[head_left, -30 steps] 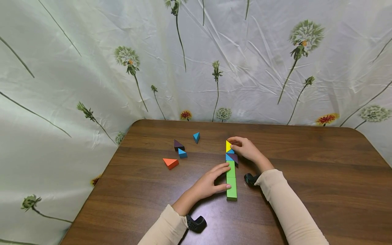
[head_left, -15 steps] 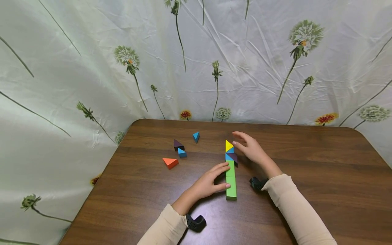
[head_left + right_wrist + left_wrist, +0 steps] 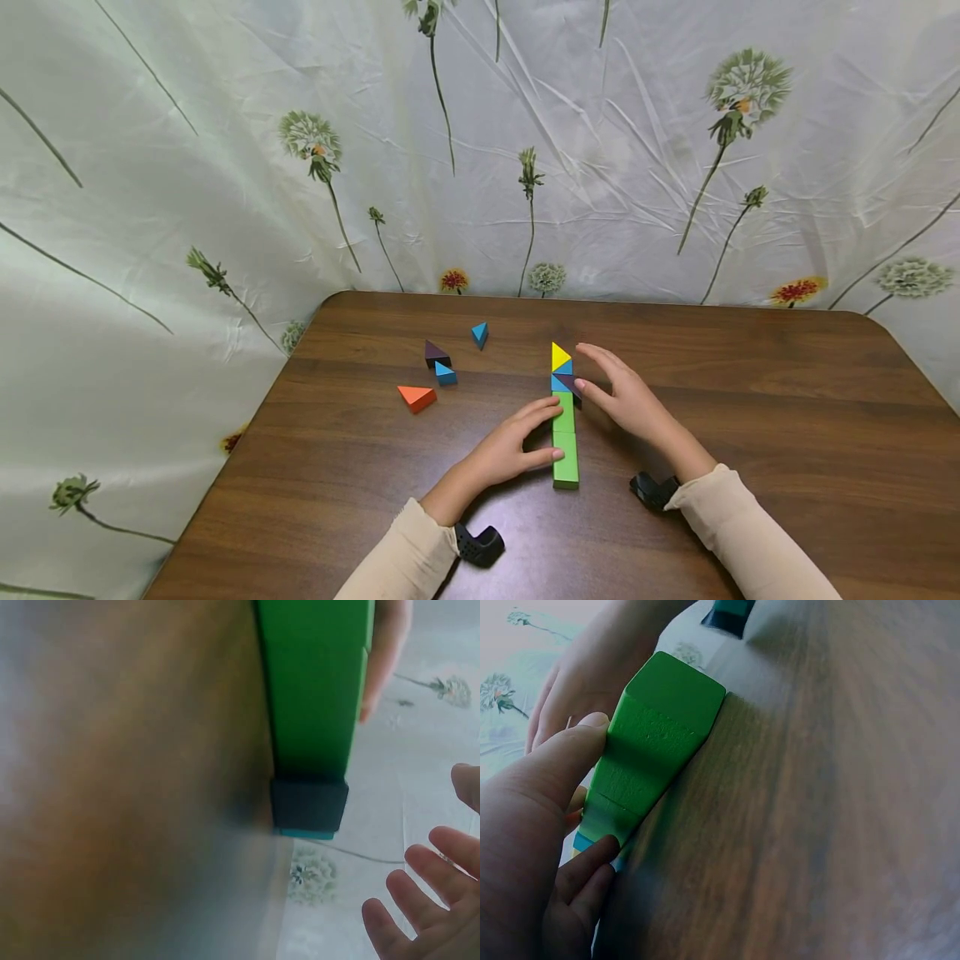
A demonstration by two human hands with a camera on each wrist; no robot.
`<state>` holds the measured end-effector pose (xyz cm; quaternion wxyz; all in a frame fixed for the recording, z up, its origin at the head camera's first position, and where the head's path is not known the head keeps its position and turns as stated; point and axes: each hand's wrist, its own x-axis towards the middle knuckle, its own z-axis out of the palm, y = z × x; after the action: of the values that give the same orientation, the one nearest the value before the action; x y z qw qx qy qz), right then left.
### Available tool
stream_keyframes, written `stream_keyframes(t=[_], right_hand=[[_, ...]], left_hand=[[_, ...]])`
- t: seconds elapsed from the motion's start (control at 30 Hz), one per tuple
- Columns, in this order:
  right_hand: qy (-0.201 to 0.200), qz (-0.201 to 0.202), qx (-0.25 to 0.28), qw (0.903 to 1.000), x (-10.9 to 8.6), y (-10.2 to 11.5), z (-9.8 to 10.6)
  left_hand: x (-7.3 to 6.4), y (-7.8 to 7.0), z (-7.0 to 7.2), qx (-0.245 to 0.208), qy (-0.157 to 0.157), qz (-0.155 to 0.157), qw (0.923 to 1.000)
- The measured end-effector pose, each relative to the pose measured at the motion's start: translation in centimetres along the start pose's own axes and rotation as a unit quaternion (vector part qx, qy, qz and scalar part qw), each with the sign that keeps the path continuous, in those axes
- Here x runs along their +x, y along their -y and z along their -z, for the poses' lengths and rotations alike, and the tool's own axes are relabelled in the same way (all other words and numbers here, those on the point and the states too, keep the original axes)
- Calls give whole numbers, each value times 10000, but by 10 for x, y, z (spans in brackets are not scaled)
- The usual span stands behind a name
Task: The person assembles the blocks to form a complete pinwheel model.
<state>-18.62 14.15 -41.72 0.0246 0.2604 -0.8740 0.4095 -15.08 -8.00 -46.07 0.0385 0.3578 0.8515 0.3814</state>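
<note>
Two green rectangular blocks, a nearer one (image 3: 567, 467) and a farther one (image 3: 567, 412), lie end to end on the table. Fingertips and thumb of my left hand (image 3: 501, 450) rest against their left side, spread along both. Beyond them a blue triangular block (image 3: 558, 386) and a purple triangular block (image 3: 566, 379) sit together, followed by a yellow triangular block (image 3: 559, 358) and another blue one (image 3: 567, 367). My right hand (image 3: 633, 404) is just right of the row, fingers extended and holding nothing. In the right wrist view, its fingers (image 3: 424, 900) are spread apart from the blocks.
Loose on the left of the brown table (image 3: 787, 417) are an orange triangular block (image 3: 417, 399), a purple one (image 3: 437, 356), a blue one (image 3: 446, 374) and another blue one (image 3: 480, 334). A dandelion-print curtain (image 3: 630, 150) hangs behind the table.
My right hand has let go of the yellow and blue triangles, drawn off to the right, and come back nearer beside the purple triangle. My left hand has stayed in place.
</note>
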Motion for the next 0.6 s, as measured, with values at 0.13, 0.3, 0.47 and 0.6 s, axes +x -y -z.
stream_keyframes(t=[0.13, 0.3, 0.47, 0.6], right_hand=[[96, 89, 13, 9999, -10, 3, -4], [257, 314, -86, 9991, -22, 5, -10], [551, 610, -223, 9964, -30, 5, -14], [737, 700, -353, 9942, -32, 4, -17]], left_hand=[[0, 0, 0, 53, -6, -28, 10000], [0, 0, 0, 85, -16, -60, 9999], [0, 0, 0, 60, -38, -62, 10000], [0, 0, 0, 175, -79, -141, 9997]])
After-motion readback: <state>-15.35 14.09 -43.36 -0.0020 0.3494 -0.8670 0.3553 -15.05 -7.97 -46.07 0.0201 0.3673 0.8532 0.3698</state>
